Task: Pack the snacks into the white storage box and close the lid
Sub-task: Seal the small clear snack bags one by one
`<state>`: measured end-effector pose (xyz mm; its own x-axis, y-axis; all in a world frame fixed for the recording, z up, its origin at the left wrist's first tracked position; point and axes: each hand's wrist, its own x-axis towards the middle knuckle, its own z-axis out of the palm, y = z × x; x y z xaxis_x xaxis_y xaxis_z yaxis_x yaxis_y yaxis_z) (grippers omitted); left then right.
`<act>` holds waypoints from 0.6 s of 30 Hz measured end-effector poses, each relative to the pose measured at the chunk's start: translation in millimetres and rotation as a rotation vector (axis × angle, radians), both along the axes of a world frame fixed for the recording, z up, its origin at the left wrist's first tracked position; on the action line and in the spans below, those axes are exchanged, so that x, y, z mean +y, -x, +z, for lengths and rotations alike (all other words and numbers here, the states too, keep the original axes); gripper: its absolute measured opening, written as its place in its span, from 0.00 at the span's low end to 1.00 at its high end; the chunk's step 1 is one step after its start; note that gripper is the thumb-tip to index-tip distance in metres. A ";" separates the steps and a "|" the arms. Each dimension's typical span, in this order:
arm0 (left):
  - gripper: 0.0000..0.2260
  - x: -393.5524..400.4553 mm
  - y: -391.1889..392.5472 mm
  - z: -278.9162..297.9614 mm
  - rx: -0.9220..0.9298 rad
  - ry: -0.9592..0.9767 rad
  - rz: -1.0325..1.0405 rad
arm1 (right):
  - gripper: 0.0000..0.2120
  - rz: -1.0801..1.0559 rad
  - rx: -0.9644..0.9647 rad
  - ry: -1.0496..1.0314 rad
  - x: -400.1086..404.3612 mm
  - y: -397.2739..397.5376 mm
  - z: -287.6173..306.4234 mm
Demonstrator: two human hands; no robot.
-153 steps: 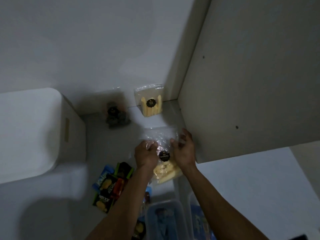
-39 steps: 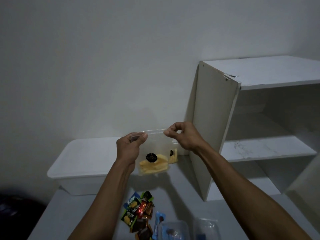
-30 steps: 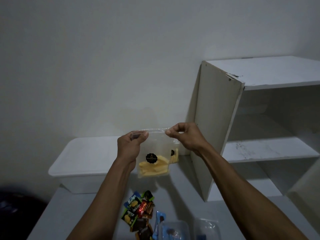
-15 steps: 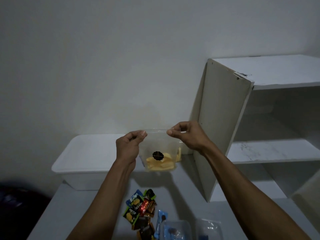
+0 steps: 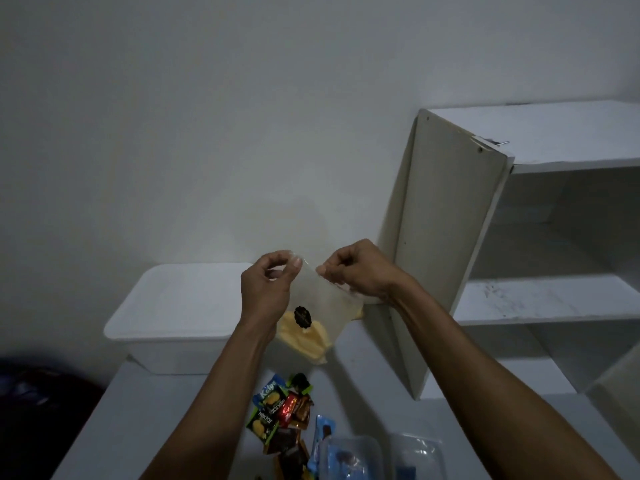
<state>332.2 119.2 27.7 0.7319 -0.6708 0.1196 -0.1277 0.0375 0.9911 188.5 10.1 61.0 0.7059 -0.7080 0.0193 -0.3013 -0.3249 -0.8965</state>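
Both my hands, left hand (image 5: 268, 289) and right hand (image 5: 356, 271), pinch the clear snack bag (image 5: 311, 320) top. Thin film could slip. White storage box (image 5: 180, 306) lid is on, blocking packing.

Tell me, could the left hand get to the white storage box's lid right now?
Probably not yet. The left hand is pinching one top corner of the clear snack bag, and the right hand the other. The lid sits closed, bare and close by, so once the left hand lets go the way looks free.
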 end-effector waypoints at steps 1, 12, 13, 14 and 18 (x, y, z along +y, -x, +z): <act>0.12 -0.2 1.6 -1.5 -0.001 -0.020 0.060 | 0.10 -0.046 -0.023 -0.018 2.6 -2.8 -5.3; 0.15 1.5 17.9 -14.5 -0.015 -0.130 0.130 | 0.12 -0.195 -0.090 -0.111 26.1 -20.6 -39.4; 0.15 0.8 19.0 -14.2 -0.016 -0.134 0.127 | 0.13 -0.211 -0.098 -0.118 26.6 -20.8 -41.0; 0.15 0.7 20.3 -12.6 -0.017 -0.136 0.123 | 0.14 -0.225 -0.106 -0.131 27.5 -20.9 -41.9; 0.13 0.4 16.9 -12.3 0.055 -0.132 0.136 | 0.11 -0.180 -0.114 -0.161 31.2 -16.0 -45.3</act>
